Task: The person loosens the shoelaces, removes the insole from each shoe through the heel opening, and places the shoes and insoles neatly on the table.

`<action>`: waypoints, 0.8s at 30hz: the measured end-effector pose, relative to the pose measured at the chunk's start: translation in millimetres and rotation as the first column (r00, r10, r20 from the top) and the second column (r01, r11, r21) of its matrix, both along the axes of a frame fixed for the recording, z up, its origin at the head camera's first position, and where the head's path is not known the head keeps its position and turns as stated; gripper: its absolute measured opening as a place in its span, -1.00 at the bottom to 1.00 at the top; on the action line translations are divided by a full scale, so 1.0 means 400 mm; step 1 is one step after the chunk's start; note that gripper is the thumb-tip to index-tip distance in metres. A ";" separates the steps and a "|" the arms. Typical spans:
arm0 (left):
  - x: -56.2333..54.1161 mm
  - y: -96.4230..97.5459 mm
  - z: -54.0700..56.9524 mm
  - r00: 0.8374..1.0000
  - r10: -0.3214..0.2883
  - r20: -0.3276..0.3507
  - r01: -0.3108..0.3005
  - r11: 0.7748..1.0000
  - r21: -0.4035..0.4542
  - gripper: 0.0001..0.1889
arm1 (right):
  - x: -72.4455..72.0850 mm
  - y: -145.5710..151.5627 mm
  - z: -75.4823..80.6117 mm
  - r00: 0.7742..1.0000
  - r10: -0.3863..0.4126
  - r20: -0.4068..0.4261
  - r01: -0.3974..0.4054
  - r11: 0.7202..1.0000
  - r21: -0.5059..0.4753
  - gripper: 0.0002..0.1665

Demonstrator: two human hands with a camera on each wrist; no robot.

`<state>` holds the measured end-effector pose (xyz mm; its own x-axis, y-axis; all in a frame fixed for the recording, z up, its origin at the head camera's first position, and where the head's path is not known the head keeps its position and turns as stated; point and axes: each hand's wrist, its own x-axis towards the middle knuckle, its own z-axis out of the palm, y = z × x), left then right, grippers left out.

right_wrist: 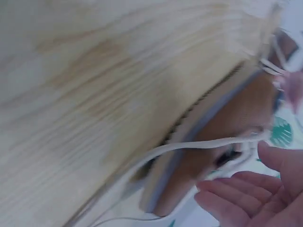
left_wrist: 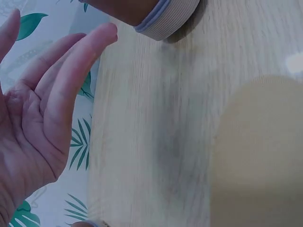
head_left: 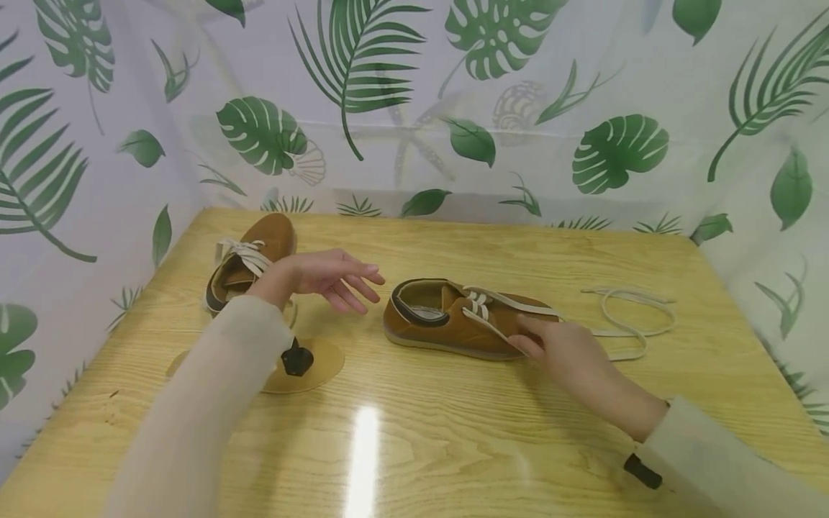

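Observation:
A brown shoe (head_left: 434, 331) lies on its sole across the middle of the table, heel to the left, its pale lace (head_left: 512, 301) running loose over the toe. My right hand (head_left: 573, 356) is at the toe end. In the right wrist view its thumb (right_wrist: 275, 158) stands apart from the fingers, with the lace passing close by. My left hand (head_left: 333, 277) hovers left of the shoe's heel, palm turned inward and fingers loosely extended, holding nothing. Behind my left wrist sits a second brown shoe (head_left: 275, 234), its pale laces (head_left: 242, 252) across the top, partly hidden by the arm.
A tan insole-shaped piece (head_left: 327, 363) lies flat under my left forearm, partly covered by it. Long lace ends (head_left: 637, 331) curl on the wooden table (head_left: 453, 432) to the right. A leaf-patterned cloth (head_left: 401, 86) rises along the back and sides.

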<state>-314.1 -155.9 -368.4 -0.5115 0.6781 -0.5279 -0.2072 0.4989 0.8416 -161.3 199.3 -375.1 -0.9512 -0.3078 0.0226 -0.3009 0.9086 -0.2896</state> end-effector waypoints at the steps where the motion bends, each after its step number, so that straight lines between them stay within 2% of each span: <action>1: 0.000 0.000 -0.003 1.000 0.006 0.001 -0.006 1.000 0.001 -0.45 | 0.003 0.002 0.009 0.998 -0.014 0.064 0.019 0.997 -0.080 -0.42; 2: 0.002 0.001 -0.005 1.000 0.007 0.000 -0.007 1.000 0.002 -0.45 | 0.004 0.006 0.017 0.989 -0.021 0.143 0.046 0.983 -0.175 -0.40; 3: 0.004 0.002 -0.006 1.000 0.006 -0.004 -0.006 1.000 0.002 -0.45 | 0.005 0.010 0.023 0.972 -0.024 0.236 0.092 0.955 -0.283 -0.38; 4: 0.006 0.004 -0.007 1.000 0.007 -0.006 -0.007 1.000 0.002 -0.45 | 0.005 0.016 0.027 0.942 -0.007 0.335 0.144 0.911 -0.386 -0.34; 5: 0.008 0.005 -0.007 1.000 0.014 -0.005 -0.014 1.000 0.002 -0.45 | 0.005 0.022 0.030 0.900 0.022 0.436 0.213 0.850 -0.481 -0.31; 6: 0.009 0.007 -0.008 1.000 0.020 -0.009 -0.020 1.000 0.003 -0.46 | 0.004 0.027 0.030 0.841 0.062 0.537 0.304 0.767 -0.565 -0.27; 7: 0.009 0.009 -0.009 0.999 0.029 -0.017 -0.029 1.000 0.005 -0.46 | 0.004 0.032 0.029 0.771 0.117 0.626 0.407 0.667 -0.625 -0.22; 9: 0.009 0.017 -0.010 0.997 0.060 -0.039 -0.059 0.998 0.022 -0.46 | 0.003 0.040 0.022 0.625 0.234 0.744 0.602 0.462 -0.651 -0.14; 10: 0.007 0.022 -0.011 0.996 0.079 -0.052 -0.077 0.996 0.035 -0.45 | 0.005 0.044 0.017 0.558 0.298 0.775 0.678 0.374 -0.632 -0.11; 11: 0.006 0.028 -0.012 0.993 0.103 -0.063 -0.100 0.994 0.049 -0.45 | 0.006 0.046 0.011 0.500 0.363 0.786 0.740 0.293 -0.606 -0.08; 12: 0.004 0.035 -0.013 0.989 0.130 -0.075 -0.125 0.990 0.061 -0.45 | 0.008 0.046 0.005 0.452 0.410 0.792 0.793 0.222 -0.568 -0.05; 13: 0.002 0.043 -0.013 0.984 0.159 -0.083 -0.153 0.986 0.072 -0.45 | 0.010 0.045 -0.001 0.417 0.453 0.788 0.826 0.173 -0.536 -0.03; 14: 0.000 0.051 -0.014 0.978 0.185 -0.091 -0.178 0.981 0.080 -0.45 | 0.012 0.043 -0.007 0.395 0.484 0.781 0.848 0.136 -0.513 -0.01; 16: -0.003 0.067 -0.016 0.968 0.227 -0.105 -0.219 0.972 0.082 -0.44 | 0.014 0.037 -0.016 0.376 0.521 0.767 0.874 0.077 -0.480 0.02; 19: -0.006 0.095 -0.024 0.959 0.255 -0.125 -0.249 0.966 0.065 -0.41 | 0.015 0.028 -0.023 0.381 0.524 0.762 0.891 0.013 -0.454 0.07; 22: -0.006 0.119 -0.036 0.958 0.243 -0.151 -0.240 0.970 0.039 -0.40 | 0.015 0.024 -0.028 0.390 0.505 0.770 0.901 -0.036 -0.432 0.08; 24: -0.005 0.130 -0.041 0.959 0.235 -0.161 -0.236 0.972 0.016 -0.42 | 0.015 0.023 -0.030 0.392 0.498 0.774 0.905 -0.058 -0.422 0.07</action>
<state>-316.1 -103.7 -385.0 -0.7346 0.5265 -0.4280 -0.1815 0.4553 0.8716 -155.3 208.5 -387.3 -0.6551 -0.4362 -0.6169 0.7522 -0.4526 -0.4789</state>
